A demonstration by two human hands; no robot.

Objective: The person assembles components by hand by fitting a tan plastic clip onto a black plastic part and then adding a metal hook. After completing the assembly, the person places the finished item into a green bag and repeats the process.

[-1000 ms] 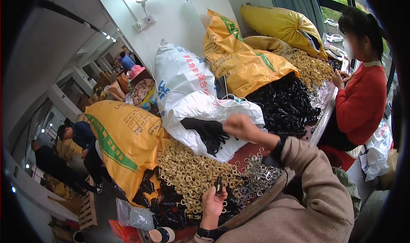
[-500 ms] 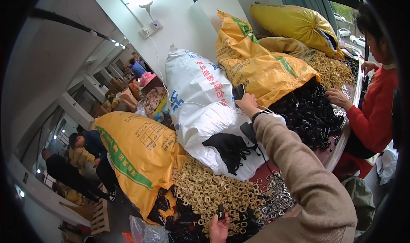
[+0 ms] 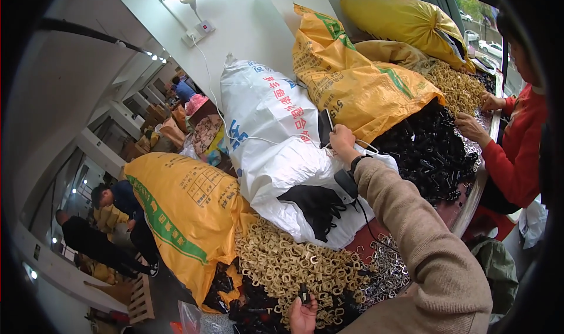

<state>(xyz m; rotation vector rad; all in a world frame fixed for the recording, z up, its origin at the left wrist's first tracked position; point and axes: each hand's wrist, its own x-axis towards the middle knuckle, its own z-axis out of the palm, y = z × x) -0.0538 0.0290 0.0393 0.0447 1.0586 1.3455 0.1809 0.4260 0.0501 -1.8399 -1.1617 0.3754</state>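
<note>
My right hand (image 3: 342,139) reaches out over the white woven sack (image 3: 264,108), its fingers closed on the edge of a dark, flat phone (image 3: 325,127). The phone leans steeply against the sack, and a white cable runs close by it. Low in the view, my left hand (image 3: 302,317) is closed on a small black plastic piece, perhaps a buckle (image 3: 304,294). Beneath and beside that hand spreads a heap of tan plastic rings (image 3: 294,257). Black gloves (image 3: 314,208) lie on the white sack's open end.
Yellow sacks (image 3: 182,187) flank the white one. Black plastic parts (image 3: 426,152) and silvery metal loops (image 3: 385,269) are heaped on the red table (image 3: 365,237). At the right a person in a red sweater (image 3: 517,149) handles small parts. A dark device on a cord (image 3: 345,183) hangs beside my right wrist.
The phone has tipped from face-on to nearly edge-on in my right hand. My left hand still holds the black piece. The co-worker's hands have shifted, and the view has moved slightly.
</note>
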